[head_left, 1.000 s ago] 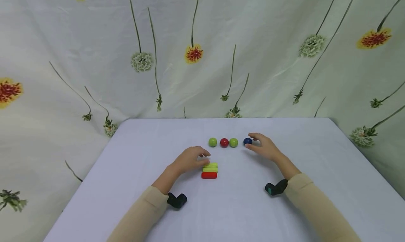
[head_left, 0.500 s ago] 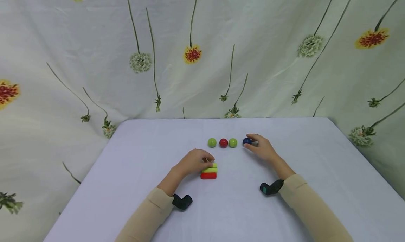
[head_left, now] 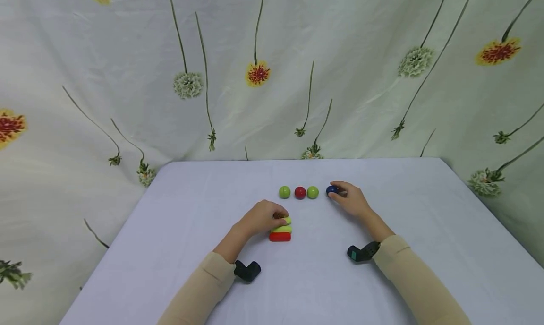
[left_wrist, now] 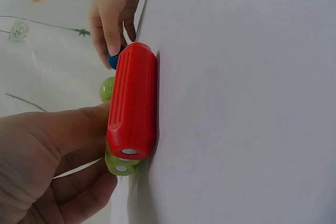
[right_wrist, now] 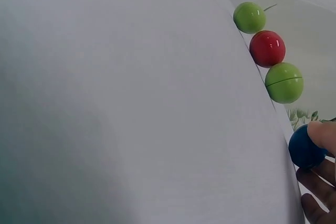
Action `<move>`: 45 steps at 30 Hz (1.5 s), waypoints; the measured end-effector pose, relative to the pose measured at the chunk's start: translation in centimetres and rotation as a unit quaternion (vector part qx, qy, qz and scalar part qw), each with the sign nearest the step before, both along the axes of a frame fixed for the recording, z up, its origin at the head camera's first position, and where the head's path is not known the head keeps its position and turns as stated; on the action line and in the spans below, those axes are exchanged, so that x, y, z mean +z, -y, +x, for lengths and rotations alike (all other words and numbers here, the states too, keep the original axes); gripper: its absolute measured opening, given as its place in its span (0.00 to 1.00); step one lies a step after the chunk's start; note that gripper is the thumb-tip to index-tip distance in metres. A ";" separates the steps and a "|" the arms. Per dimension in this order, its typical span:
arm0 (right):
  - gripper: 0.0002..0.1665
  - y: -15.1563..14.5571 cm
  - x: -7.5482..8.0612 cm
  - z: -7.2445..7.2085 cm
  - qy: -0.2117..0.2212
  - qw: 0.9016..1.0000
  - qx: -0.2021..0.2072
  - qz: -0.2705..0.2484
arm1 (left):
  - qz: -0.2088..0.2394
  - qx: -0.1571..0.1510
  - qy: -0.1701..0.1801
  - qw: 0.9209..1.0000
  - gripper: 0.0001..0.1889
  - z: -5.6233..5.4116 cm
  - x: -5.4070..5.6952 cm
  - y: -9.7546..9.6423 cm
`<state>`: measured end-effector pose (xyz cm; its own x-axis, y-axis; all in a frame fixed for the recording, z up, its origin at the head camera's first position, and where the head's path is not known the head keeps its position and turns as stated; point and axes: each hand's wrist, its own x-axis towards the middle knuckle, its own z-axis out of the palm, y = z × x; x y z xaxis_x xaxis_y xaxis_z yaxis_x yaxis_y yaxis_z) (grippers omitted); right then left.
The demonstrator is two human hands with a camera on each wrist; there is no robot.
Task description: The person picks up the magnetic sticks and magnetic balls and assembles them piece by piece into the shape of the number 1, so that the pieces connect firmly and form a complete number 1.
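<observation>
My left hand (head_left: pixel 264 216) pinches the farthest yellow-green magnetic rod (head_left: pixel 288 220) between thumb and fingers. A second yellow-green rod (head_left: pixel 282 229) lies against it on the near side, then a red rod (head_left: pixel 280 237), all side by side. In the left wrist view the ridged red rod (left_wrist: pixel 134 98) stands in front and hides most of the green ones, whose ends show pale discs (left_wrist: pixel 121 169). Farther right, my right hand (head_left: pixel 352 200) grips a blue ball (head_left: pixel 332 190), thumb on its near side. The right wrist view shows the thumb pressed on the blue ball (right_wrist: pixel 306 147).
Left of the blue ball runs a row: a green ball (head_left: pixel 312 192), a red ball (head_left: pixel 300 192) and another green ball (head_left: pixel 284 192). A white cloth covers the table (head_left: pixel 323 277); a flowered curtain (head_left: pixel 361 79) hangs behind its far edge. Both wrists carry black cameras (head_left: pixel 248 271).
My left hand has moved right onto the far yellow-green rod and its fingers have closed on it. My right hand's fingers have drawn in around the blue ball.
</observation>
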<state>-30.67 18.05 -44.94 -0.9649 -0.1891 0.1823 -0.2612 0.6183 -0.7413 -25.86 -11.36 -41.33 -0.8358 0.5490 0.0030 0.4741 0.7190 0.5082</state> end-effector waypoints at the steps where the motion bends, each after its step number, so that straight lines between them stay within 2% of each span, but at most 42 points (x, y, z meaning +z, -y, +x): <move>1: 0.27 0.0 0.0 0.0 -0.001 1.000 -0.001 0.000 | -0.001 0.001 0.003 1.000 0.10 0.0 0.1 -0.1; 11: 0.27 -0.2 0.0 0.1 -0.004 1.000 -0.006 -0.002 | -0.024 0.004 0.001 1.000 0.10 -0.6 0.1 -0.6; 15: 0.26 -0.3 -0.1 0.1 -0.005 1.000 -0.009 -0.005 | -0.013 0.011 0.000 1.000 0.10 -0.8 -0.1 -0.8; 24: 0.26 -0.1 0.3 0.3 -0.006 0.999 -0.016 -0.028 | 0.035 0.036 -0.012 0.999 0.12 -0.6 0.0 -2.2; 32: 0.25 -0.5 0.7 0.3 -0.001 0.999 -0.023 -0.045 | 0.074 0.042 0.006 0.996 0.12 -0.4 0.6 -4.1; 38: 0.27 -0.6 1.2 0.2 0.009 0.999 -0.030 -0.038 | 0.120 0.069 0.009 0.990 0.11 -0.5 0.4 -5.3; 45: 0.27 -0.7 1.9 0.6 0.009 0.999 -0.029 -0.034 | 0.168 0.087 0.039 0.981 0.11 -0.5 -0.2 -6.2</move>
